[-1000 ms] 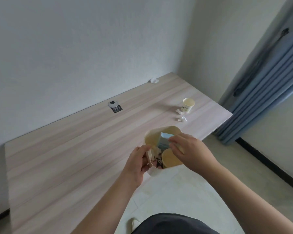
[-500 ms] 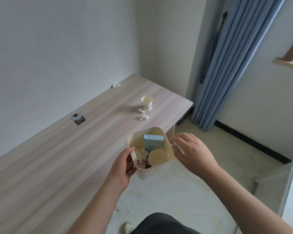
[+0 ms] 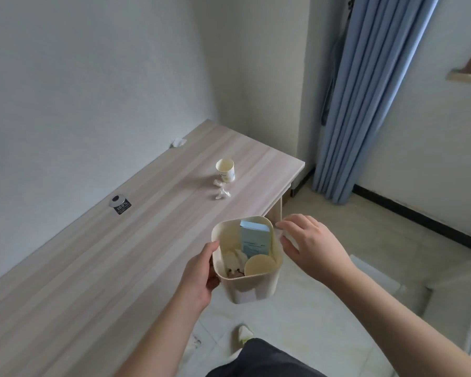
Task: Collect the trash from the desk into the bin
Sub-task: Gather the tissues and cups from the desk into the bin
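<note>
Gripping the cream bin by its left wall with the left hand, low centre of frame, off the desk edge. Right hand loose and spread beside the right rim, holding nothing. Leftover paper cup and crumpled tissues sitting above the bin, up-left of that free hand, so probably its reach. Another wad further back by the wall.

Plain white walls meet at a corner; blue curtain hangs right; pale tiled floor with black skirting.
</note>
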`<state>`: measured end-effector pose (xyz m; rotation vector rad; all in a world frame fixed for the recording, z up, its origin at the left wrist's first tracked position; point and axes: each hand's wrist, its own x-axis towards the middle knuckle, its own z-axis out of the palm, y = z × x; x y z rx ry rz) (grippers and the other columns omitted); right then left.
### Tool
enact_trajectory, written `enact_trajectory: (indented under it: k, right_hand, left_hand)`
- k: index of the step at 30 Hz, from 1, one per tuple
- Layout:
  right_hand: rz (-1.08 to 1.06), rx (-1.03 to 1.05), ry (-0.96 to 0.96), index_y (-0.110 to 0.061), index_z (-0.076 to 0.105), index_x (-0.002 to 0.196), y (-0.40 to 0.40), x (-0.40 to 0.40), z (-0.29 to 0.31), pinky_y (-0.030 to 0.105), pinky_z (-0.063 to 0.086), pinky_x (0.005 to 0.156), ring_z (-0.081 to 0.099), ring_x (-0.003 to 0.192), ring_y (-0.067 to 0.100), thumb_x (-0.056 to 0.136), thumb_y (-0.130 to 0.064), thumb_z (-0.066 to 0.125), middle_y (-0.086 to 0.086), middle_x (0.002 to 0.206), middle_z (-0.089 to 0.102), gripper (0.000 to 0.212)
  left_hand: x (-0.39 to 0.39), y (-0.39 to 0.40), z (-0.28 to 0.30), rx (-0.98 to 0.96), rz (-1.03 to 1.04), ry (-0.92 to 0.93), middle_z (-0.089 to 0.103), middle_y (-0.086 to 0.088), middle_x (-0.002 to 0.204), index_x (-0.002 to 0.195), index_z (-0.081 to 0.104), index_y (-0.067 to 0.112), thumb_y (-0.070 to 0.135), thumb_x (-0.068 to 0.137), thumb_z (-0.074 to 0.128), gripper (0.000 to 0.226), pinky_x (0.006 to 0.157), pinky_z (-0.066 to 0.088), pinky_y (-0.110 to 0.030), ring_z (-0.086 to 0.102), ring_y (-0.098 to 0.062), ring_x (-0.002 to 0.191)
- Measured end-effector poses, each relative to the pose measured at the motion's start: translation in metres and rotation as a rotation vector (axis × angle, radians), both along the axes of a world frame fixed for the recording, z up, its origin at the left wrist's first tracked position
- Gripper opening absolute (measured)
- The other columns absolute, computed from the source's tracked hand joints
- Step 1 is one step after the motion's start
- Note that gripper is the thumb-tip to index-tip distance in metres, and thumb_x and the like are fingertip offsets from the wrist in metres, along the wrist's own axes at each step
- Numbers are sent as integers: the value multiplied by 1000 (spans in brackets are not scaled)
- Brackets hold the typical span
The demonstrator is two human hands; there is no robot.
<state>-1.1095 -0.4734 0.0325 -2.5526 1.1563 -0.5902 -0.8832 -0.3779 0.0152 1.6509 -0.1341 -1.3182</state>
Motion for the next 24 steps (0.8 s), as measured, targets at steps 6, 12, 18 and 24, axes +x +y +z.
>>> enact_trajectory:
  k: [6,12,18,24]
  right_hand:
    - [-31,48,43,-19,67,108,-38,21,-11,38,51,74,60,91,26,87,-19,64,1,106,64,22]
    - [-52,121,97,-18,63,119,-93,70,-20,34,47,82,58,102,24,94,-23,53,0,118,61,27]
    - [-38,167,126,-23,59,124,-144,132,-22,34,51,86,57,109,20,97,-25,50,-2,125,59,29]
    - [-22,249,90,-21,60,124,-174,183,-37,36,52,80,57,107,20,95,-22,52,-2,122,59,30]
  left_hand:
    - [19,-33,-16,3,-24,42,72,-13,80,73,80,16,38,74,70,24,69,49,-36,64,-25,70]
    - [71,-77,-28,6,-39,59,66,-5,59,66,75,16,37,79,67,26,50,44,-26,60,-15,48]
    - [132,-109,-30,12,-4,47,62,-3,56,69,71,17,36,79,66,22,50,42,-25,56,-16,46]
    - [185,-121,-35,-40,42,-44,60,-8,69,81,64,15,43,62,70,34,57,38,-31,53,-20,56]
